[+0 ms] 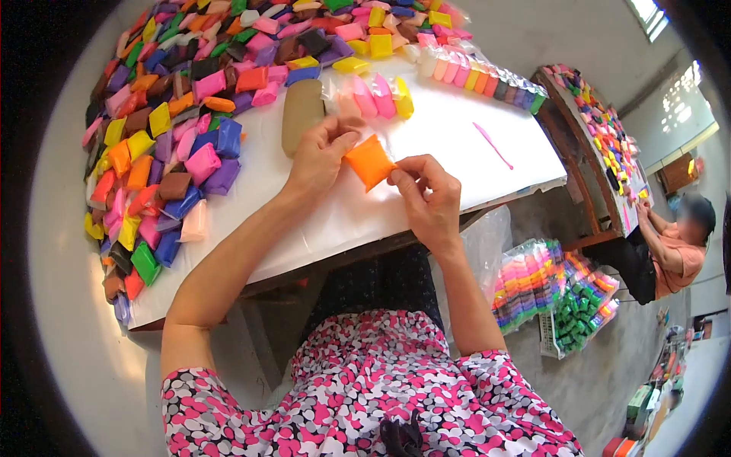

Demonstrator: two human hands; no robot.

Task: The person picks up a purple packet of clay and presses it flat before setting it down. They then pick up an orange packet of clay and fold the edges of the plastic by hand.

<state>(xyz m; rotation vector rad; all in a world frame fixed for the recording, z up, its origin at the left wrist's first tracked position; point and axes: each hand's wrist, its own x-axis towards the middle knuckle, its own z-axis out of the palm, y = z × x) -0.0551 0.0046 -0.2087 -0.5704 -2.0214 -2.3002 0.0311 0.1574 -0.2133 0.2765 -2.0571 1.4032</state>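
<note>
A small orange packet [370,163], shiny and pillow-shaped, is held up above the white table by both hands. My left hand [324,152] pinches at its upper left side, the fingertips partly hidden behind the thumb. At the packet's right corner, the thumb and forefinger of my right hand [430,194] are closed on the edge. Just beyond lies a clear sleeve of pink and yellow packets [375,97], close to a khaki block or roll [302,118] beside my left hand.
Loose coloured packets [190,84] are heaped along the table's [304,228] far and left sides. A long sleeve of packets [480,75] lies at the back right, near a thin pink stick [493,146]. Filled bags [525,282] sit on the floor. Another person [674,244] works at a second table.
</note>
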